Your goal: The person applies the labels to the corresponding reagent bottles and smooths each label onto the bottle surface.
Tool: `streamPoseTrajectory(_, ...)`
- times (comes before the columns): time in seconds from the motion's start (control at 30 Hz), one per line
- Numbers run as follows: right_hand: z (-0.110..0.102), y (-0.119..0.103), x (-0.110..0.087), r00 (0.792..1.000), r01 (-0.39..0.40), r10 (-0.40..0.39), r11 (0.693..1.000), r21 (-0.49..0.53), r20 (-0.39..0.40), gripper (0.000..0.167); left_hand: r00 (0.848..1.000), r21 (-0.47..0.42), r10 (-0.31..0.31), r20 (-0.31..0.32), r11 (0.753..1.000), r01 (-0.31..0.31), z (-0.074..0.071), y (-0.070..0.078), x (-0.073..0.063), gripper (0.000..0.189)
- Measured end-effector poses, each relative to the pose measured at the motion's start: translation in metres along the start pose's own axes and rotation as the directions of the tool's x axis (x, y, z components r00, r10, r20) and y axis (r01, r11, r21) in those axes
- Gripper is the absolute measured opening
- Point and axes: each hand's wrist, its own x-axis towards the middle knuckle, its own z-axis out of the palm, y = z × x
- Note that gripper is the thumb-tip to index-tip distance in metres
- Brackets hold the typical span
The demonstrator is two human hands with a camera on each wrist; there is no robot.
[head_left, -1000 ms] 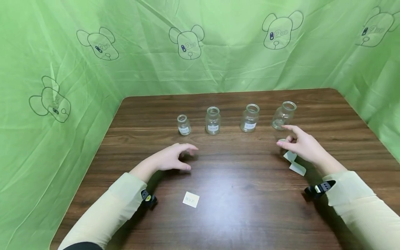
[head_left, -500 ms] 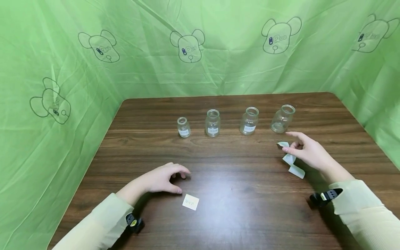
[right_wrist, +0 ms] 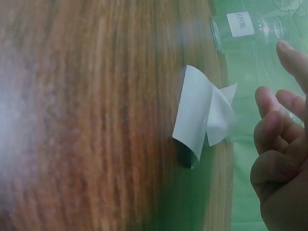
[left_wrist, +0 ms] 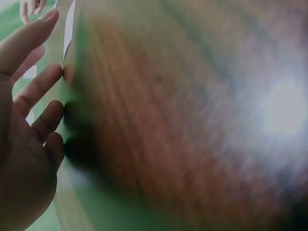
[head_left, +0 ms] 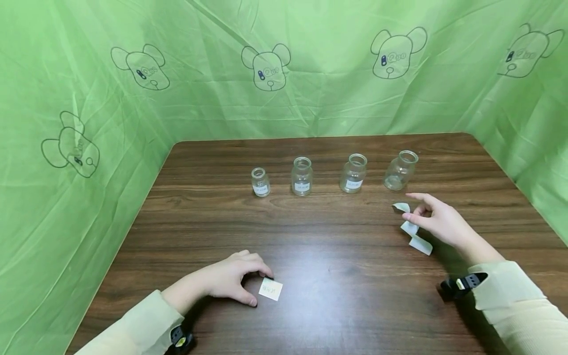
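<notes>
A small square paper label (head_left: 271, 290) with faint writing lies on the brown table at front centre. My left hand (head_left: 235, 280) rests low beside it, thumb and index finger spread, fingertips right at the label's left edge. In the left wrist view the same hand (left_wrist: 36, 101) shows its fingers apart, holding nothing. Over at the right, my right hand (head_left: 439, 219) hovers near several curled pieces of white paper (head_left: 420, 245), with index finger extended and other fingers bent. The right wrist view shows the curled paper (right_wrist: 193, 113) apart from that hand (right_wrist: 284, 139).
Toward the back stand glass jars in a row: a small labelled jar (head_left: 260, 182), two larger labelled jars, one of them the second jar (head_left: 302, 176), and an unlabelled-looking jar (head_left: 400, 171) at the right. Green cloth (head_left: 319, 108) hangs around the table (head_left: 337, 305).
My left hand has come down and toward the front, reaching the square label's edge. My right hand has drawn back slightly from the rightmost jar. The jars stay put.
</notes>
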Motion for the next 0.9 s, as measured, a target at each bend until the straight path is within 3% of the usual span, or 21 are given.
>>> streamPoseTrajectory(0.23,0.002,0.0,-0.002,1.0,-0.005,0.005,1.0,-0.004,0.004,0.053,1.0,0.082,0.0,0.017,0.997,-0.002,0.008,0.004,-0.001,0.053)
streamPoseTrajectory(0.33,0.003,0.0,-0.001,1.0,0.001,-0.001,1.0,-0.006,0.008,0.052,1.0,0.086,-0.007,0.001,0.996,0.007,0.009,0.002,0.0,0.042)
streamPoseTrajectory(0.6,0.003,0.001,-0.001,1.0,0.004,-0.004,1.0,-0.017,0.002,0.05,0.996,0.105,0.052,-0.07,0.994,-0.045,0.009,-0.002,0.003,0.018)
streamPoseTrajectory(0.73,0.003,0.001,-0.002,1.0,-0.001,0.001,1.0,-0.018,0.0,0.05,0.99,0.149,0.083,-0.111,0.987,-0.066,0.003,-0.006,0.009,0.015)
streamPoseTrajectory(0.9,0.003,-0.002,0.0,1.0,-0.002,0.002,1.0,0.013,-0.003,0.051,0.973,0.18,0.1,-0.209,0.982,-0.062,-0.014,-0.012,0.02,0.015)
